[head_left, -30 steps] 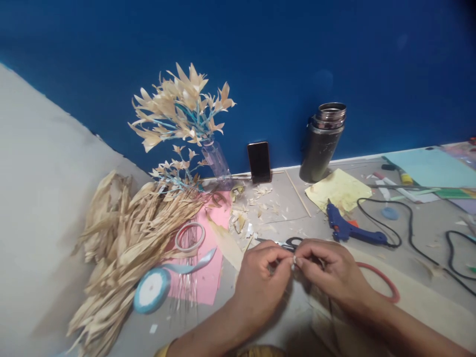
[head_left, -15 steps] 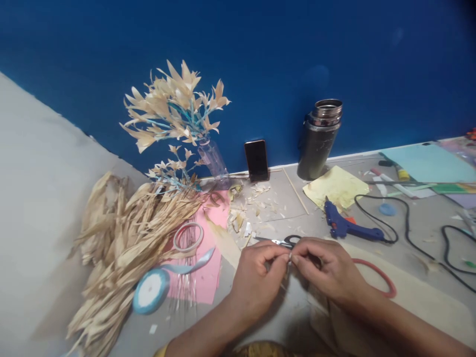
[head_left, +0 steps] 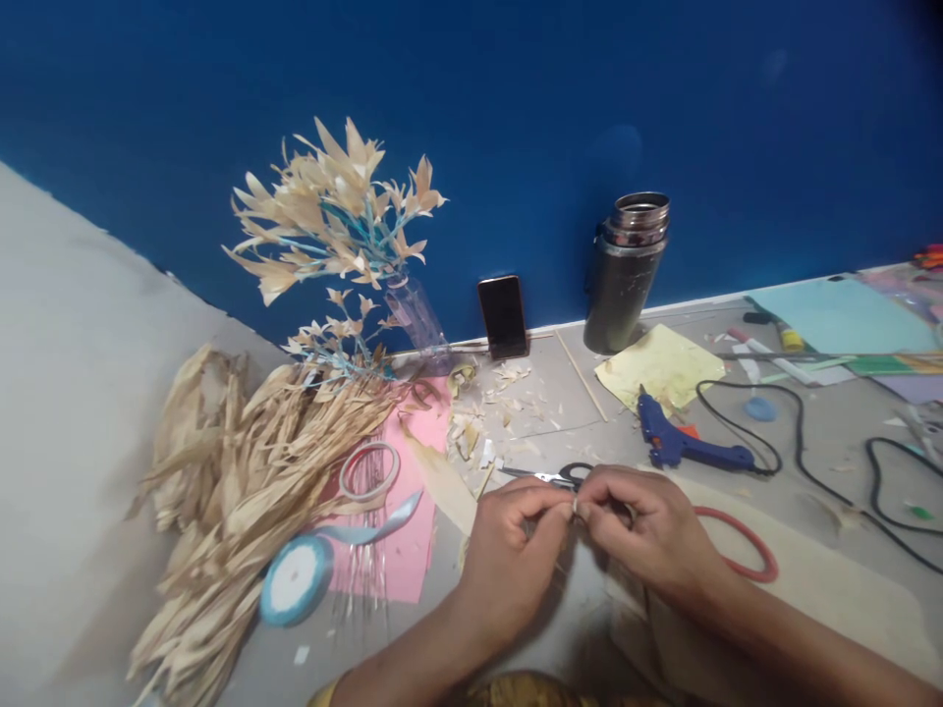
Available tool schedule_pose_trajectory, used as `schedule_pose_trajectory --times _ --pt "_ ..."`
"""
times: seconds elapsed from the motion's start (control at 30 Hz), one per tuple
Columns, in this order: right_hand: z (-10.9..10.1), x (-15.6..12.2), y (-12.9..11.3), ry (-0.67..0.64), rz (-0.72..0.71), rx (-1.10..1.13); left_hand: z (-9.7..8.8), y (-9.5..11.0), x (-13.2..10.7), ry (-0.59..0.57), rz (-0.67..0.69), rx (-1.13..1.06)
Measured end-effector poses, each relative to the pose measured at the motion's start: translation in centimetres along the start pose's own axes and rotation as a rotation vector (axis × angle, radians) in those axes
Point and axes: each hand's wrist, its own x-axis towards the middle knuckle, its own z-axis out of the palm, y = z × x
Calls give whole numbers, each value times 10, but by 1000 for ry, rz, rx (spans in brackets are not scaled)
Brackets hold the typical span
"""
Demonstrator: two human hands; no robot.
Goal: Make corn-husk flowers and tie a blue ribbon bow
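Note:
My left hand (head_left: 514,552) and my right hand (head_left: 649,525) meet low in the middle of the view, thumbs and fingertips pinched together. A tiny pale piece (head_left: 575,505) shows between the two sets of fingertips. Most of it is hidden, so its kind is unclear. Just beyond my fingers lie scissors (head_left: 546,477) with black handles, partly covered by my right hand. A red ring (head_left: 762,565) rests beside my right wrist. Left of my left hand are a roll of pale blue ribbon (head_left: 296,579) and a tape roll (head_left: 345,483) on pink paper (head_left: 407,574).
Dried husks (head_left: 213,530) are heaped at left. Behind them, husk flowers (head_left: 331,211) stand in a clear bottle (head_left: 419,314). A phone (head_left: 504,316) and a dark flask (head_left: 626,280) stand by the blue wall. A blue glue gun (head_left: 689,442) with a black cord lies at right.
My hands keep the same pinch, with almost no movement. The surroundings have shifted slightly left in the view.

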Motion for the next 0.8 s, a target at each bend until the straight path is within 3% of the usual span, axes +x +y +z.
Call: schedule_pose_trajectory --times 0.23,0.8 --pt "0 1 0 -34 40 54 -2 0 2 9 6 4" --pt "-2 1 -1 -29 184 149 6 -10 -6 61 314 225"
